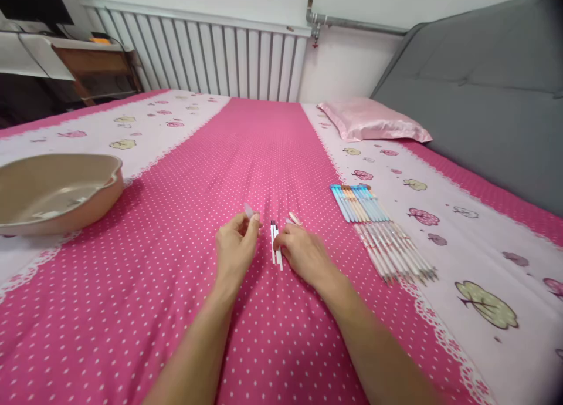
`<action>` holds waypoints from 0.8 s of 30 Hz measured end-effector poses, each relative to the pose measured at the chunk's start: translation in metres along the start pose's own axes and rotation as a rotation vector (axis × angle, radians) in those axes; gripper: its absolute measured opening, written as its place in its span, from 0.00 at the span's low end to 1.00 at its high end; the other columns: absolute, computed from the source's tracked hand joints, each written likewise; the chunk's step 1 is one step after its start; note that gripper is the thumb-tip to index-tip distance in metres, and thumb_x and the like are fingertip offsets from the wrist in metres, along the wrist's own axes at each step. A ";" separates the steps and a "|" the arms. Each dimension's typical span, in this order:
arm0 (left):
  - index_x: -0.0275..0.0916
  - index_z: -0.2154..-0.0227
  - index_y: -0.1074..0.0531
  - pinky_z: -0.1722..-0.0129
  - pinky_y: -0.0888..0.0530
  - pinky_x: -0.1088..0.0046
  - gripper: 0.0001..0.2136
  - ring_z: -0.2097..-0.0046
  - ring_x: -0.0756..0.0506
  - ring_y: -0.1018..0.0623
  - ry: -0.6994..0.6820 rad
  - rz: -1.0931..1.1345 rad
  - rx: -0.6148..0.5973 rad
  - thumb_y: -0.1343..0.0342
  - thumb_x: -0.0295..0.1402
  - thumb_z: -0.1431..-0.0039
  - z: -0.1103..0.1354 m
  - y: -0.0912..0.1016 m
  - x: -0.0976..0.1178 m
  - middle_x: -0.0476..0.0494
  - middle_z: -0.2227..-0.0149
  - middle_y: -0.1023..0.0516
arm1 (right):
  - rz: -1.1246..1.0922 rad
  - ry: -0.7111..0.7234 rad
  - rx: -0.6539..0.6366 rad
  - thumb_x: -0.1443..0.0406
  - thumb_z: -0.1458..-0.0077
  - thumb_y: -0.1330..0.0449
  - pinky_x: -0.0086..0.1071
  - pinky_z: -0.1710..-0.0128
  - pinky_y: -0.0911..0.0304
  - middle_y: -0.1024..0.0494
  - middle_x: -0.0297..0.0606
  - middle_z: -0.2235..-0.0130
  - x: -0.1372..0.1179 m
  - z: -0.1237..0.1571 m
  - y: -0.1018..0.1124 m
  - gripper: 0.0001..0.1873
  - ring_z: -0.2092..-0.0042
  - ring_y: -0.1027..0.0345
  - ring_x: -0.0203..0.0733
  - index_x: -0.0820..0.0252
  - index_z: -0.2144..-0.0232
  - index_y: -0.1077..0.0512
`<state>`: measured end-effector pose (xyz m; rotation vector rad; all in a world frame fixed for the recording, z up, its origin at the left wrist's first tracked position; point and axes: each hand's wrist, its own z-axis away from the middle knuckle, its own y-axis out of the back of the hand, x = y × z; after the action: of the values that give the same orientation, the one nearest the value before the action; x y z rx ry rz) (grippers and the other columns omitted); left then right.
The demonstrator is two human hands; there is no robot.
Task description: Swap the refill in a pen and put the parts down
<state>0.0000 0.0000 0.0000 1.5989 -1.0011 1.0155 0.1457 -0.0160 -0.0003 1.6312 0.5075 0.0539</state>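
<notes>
My left hand [237,240] is closed, pinching a small pale, translucent piece [248,210] between thumb and fingers. Just right of it, several slim white pen refills [273,246] with dark upper ends lie on the pink dotted bedspread. My right hand [303,249] is bent over these refills, its fingertips closed at the rightmost one. A pale pink-and-white pen part [294,218] shows past the knuckles of that hand; whether the hand holds it or it lies behind cannot be made out. The right hand is slightly blurred.
To the right lie a row of blue and peach pens [358,204] and, nearer, a row of whitish pens [393,249]. A beige basin [61,217] stands at left with small pieces inside. Farther back are a pink pillow [373,118], grey headboard [475,88] and white radiator [211,56].
</notes>
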 end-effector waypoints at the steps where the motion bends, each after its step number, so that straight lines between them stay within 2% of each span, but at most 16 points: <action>1: 0.35 0.66 0.25 0.70 0.29 0.73 0.15 0.71 0.48 0.24 0.003 -0.006 -0.010 0.48 0.43 0.46 0.000 0.000 0.000 0.45 0.71 0.22 | 0.003 0.015 0.005 0.69 0.43 0.48 0.29 0.69 0.47 0.27 0.36 0.64 0.001 0.000 0.000 0.11 0.61 0.34 0.40 0.54 0.67 0.25; 7: 0.35 0.68 0.26 0.72 0.30 0.75 0.15 0.72 0.48 0.25 -0.005 -0.006 -0.027 0.47 0.43 0.46 0.000 -0.002 0.000 0.45 0.72 0.23 | 0.027 0.111 0.017 0.66 0.43 0.45 0.28 0.69 0.44 0.26 0.35 0.64 0.003 -0.002 0.002 0.08 0.63 0.35 0.38 0.54 0.67 0.25; 11: 0.35 0.67 0.26 0.72 0.31 0.75 0.15 0.73 0.49 0.26 -0.008 -0.036 -0.016 0.47 0.43 0.46 0.000 -0.001 -0.002 0.46 0.72 0.23 | -0.150 0.137 0.075 0.69 0.42 0.46 0.29 0.62 0.40 0.24 0.34 0.63 0.005 -0.002 0.008 0.09 0.61 0.33 0.37 0.55 0.67 0.25; 13: 0.36 0.65 0.26 0.72 0.30 0.75 0.15 0.72 0.49 0.26 -0.016 -0.050 -0.027 0.48 0.43 0.46 0.000 -0.001 -0.004 0.46 0.72 0.23 | -0.292 0.120 0.181 0.69 0.43 0.46 0.31 0.58 0.39 0.23 0.33 0.63 0.006 -0.001 0.013 0.09 0.59 0.32 0.36 0.55 0.66 0.26; 18: 0.38 0.63 0.26 0.71 0.30 0.74 0.14 0.71 0.48 0.26 -0.068 -0.120 -0.109 0.48 0.41 0.45 0.004 -0.006 -0.003 0.47 0.71 0.23 | -0.632 -0.043 0.587 0.65 0.41 0.48 0.33 0.58 0.34 0.23 0.35 0.60 0.009 0.003 0.032 0.11 0.58 0.29 0.37 0.55 0.57 0.31; 21: 0.39 0.64 0.26 0.72 0.32 0.74 0.13 0.72 0.48 0.26 -0.143 -0.174 -0.180 0.50 0.41 0.44 0.010 -0.012 0.000 0.47 0.72 0.24 | -0.695 -0.118 0.739 0.65 0.41 0.49 0.35 0.59 0.32 0.24 0.37 0.59 0.006 0.009 0.047 0.21 0.58 0.28 0.39 0.53 0.45 0.41; 24: 0.39 0.67 0.27 0.74 0.34 0.75 0.12 0.73 0.49 0.28 -0.247 -0.255 -0.260 0.52 0.40 0.42 0.015 -0.017 0.004 0.47 0.74 0.25 | -0.682 -0.115 0.830 0.66 0.41 0.50 0.36 0.59 0.31 0.25 0.38 0.56 0.000 0.016 0.061 0.28 0.59 0.28 0.39 0.49 0.40 0.52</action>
<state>0.0196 -0.0119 -0.0044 1.6077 -1.0146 0.5018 0.1690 -0.0331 0.0560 2.1397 1.0604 -0.8512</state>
